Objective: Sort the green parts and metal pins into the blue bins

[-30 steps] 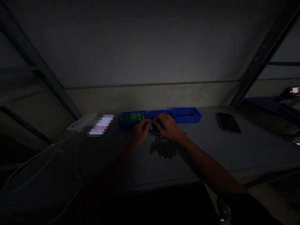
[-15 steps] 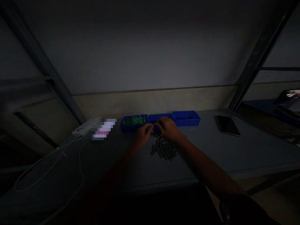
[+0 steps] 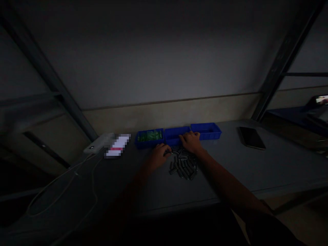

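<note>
My left hand (image 3: 159, 154) rests on the grey table (image 3: 230, 164) with its fingers curled; what they hold is too dark to make out. My right hand (image 3: 191, 141) lies a little to the right, fingers stretched toward the front edge of the middle blue tray (image 3: 174, 134). A pile of several small dark cylinders (image 3: 183, 167) sits just in front of both hands. The left blue tray (image 3: 150, 136) holds green parts. The right blue tray (image 3: 207, 131) stands beside my right hand.
A dark phone (image 3: 251, 138) lies flat at the right. At the left are a white device (image 3: 96, 146), a blurred card (image 3: 118, 145) and a white cable (image 3: 64, 177) looping across the table. Dark metal frame posts rise on both sides.
My hands were pinched together in front of the middle tray; now they are apart, the left lower near the pile, the right at the tray's edge. The view shifted slightly.
</note>
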Demonstrator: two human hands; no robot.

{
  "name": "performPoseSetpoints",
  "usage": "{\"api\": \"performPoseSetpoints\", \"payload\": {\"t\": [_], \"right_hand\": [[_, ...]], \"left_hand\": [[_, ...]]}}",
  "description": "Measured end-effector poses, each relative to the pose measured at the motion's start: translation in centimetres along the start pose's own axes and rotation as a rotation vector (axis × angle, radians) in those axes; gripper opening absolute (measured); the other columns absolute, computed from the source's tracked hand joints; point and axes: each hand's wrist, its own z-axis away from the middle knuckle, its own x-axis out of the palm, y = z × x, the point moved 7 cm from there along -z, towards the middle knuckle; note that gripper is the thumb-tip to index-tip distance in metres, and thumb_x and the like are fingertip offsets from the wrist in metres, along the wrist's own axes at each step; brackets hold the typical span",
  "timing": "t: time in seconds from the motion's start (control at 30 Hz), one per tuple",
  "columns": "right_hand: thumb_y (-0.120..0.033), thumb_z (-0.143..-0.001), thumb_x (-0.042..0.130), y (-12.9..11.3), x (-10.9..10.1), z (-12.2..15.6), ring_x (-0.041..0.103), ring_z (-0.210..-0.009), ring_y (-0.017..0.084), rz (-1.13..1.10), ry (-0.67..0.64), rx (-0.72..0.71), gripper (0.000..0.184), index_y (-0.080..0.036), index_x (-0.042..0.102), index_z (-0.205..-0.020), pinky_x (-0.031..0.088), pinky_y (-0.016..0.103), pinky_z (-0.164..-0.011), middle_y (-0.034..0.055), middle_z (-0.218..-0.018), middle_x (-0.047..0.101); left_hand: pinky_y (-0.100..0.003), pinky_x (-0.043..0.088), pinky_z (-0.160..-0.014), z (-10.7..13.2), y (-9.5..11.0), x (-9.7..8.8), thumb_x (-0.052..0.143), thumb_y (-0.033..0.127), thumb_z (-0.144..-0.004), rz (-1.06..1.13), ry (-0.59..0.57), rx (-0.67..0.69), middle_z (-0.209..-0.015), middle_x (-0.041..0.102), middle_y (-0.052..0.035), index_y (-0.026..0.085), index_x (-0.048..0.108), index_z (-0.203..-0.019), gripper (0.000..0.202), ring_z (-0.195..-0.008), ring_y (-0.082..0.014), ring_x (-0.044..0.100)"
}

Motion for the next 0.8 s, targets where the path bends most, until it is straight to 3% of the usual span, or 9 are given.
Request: {"api": "performPoseSetpoints", "payload": {"t": [0.13, 0.27, 0.4, 0.5, 0.67, 0.8], "right_hand": [[-0.034, -0.091, 0.036, -0.7, -0.7, 0.0, 0.051, -0.095, 0.024, -0.020, 0.042, -0.020, 0.034, -0.017, 0.064, -0.083, 0.030, 0.044, -0.085, 0.0109, -0.092, 0.065], [-0.029, -0.091, 0.037, -2.1, -2.0, 0.4, 0.050, -0.095, 0.023, -0.041, 0.105, -0.053, 0.029, -0.018, 0.063, -0.087, 0.031, 0.040, -0.082, 0.0091, -0.093, 0.063], [-0.025, -0.089, 0.042, -4.8, -1.9, 1.2, 0.051, -0.092, 0.021, -0.091, 0.014, -0.201, 0.021, -0.018, 0.062, -0.090, 0.033, 0.036, -0.080, 0.0083, -0.090, 0.062], [-0.022, -0.085, 0.048, -6.3, -1.3, 1.9, 0.052, -0.094, 0.019, -0.216, -0.053, -0.335, 0.020, -0.017, 0.057, -0.102, 0.036, 0.033, -0.082, 0.0082, -0.097, 0.061], [-0.017, -0.085, 0.047, -5.9, -0.8, 1.9, 0.055, -0.092, 0.017, -0.417, -0.027, -0.361, 0.017, -0.015, 0.054, -0.100, 0.041, 0.029, -0.081, 0.0084, -0.096, 0.060], [-0.018, -0.084, 0.048, -5.6, -0.7, 1.8, 0.056, -0.087, 0.016, -0.416, -0.037, -0.360, 0.012, -0.016, 0.053, -0.095, 0.043, 0.028, -0.077, 0.0074, -0.091, 0.060]], "left_hand": [[-0.035, 0.040, -0.084, 0.1, -0.2, 0.3, 0.053, 0.022, -0.079, 0.016, -0.007, 0.014, -0.091, 0.061, -0.0042, 0.020, 0.061, -0.084, 0.010, -0.091, -0.0208, 0.051], [-0.036, 0.039, -0.084, 0.0, -0.3, 0.0, 0.049, 0.023, -0.082, 0.080, 0.059, 0.012, -0.086, 0.062, -0.0047, 0.019, 0.060, -0.080, 0.013, -0.087, -0.0201, 0.053], [-0.035, 0.042, -0.082, -0.2, -0.7, -1.3, 0.046, 0.025, -0.083, 0.242, 0.188, -0.057, -0.085, 0.063, -0.0054, 0.019, 0.061, -0.081, 0.016, -0.087, -0.0196, 0.055], [-0.033, 0.044, -0.080, -0.3, -1.1, -1.8, 0.046, 0.030, -0.082, 0.408, 0.243, -0.123, -0.088, 0.064, -0.0054, 0.019, 0.060, -0.085, 0.018, -0.085, -0.0185, 0.057], [-0.028, 0.046, -0.076, -0.2, -1.8, -1.9, 0.051, 0.033, -0.078, 0.644, 0.340, -0.216, -0.086, 0.061, -0.0038, 0.018, 0.053, -0.089, 0.019, -0.084, -0.0162, 0.058], [-0.025, 0.045, -0.071, -0.2, -1.7, -1.8, 0.048, 0.035, -0.079, 0.642, 0.352, -0.225, -0.079, 0.060, -0.0017, 0.018, 0.052, -0.082, 0.018, -0.078, -0.0147, 0.057]]}}
